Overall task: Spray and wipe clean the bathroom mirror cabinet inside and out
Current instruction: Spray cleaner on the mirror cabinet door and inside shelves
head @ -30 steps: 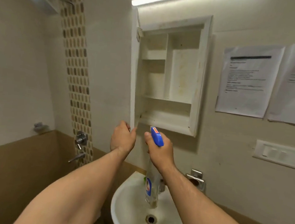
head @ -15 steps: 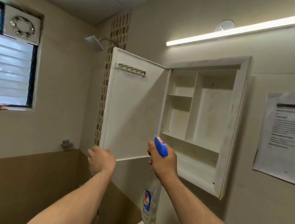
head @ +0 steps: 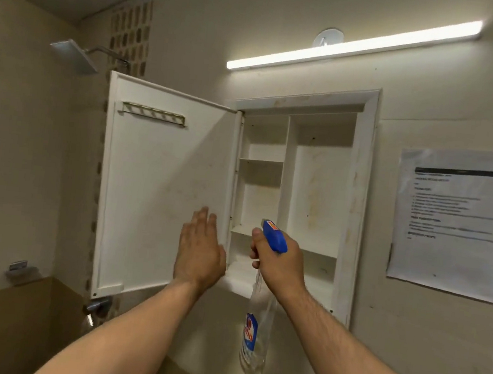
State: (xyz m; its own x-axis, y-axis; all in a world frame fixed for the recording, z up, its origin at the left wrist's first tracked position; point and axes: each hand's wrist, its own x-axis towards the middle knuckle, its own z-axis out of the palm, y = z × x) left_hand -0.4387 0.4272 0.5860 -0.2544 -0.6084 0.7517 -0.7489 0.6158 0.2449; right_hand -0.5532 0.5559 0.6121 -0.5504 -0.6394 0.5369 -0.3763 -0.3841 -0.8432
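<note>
- Gripping the spray bottle (head: 256, 335) by its blue trigger head, the right hand (head: 281, 264) held it before the open cabinet (head: 356, 205), bottle hanging below the fist.
- Left hand (head: 199, 252) was flat, fingers spread, against the swung-out door (head: 158, 195), holding nothing.
- Cabinet shelves looked stained.

— The cabinet (head: 318, 195): what finish?
— Matt white panels, yellowish stains on the back wall; the door (head: 159, 189) has the same flat white finish (its small rack (head: 153, 114) looks like dull metal).
— And the spray bottle (head: 254, 338)?
— Clear glossy plastic, blue plastic trigger head, printed label. The shower head (head: 76, 55) is shiny metal; the notice (head: 454, 223) is thin paper.
</note>
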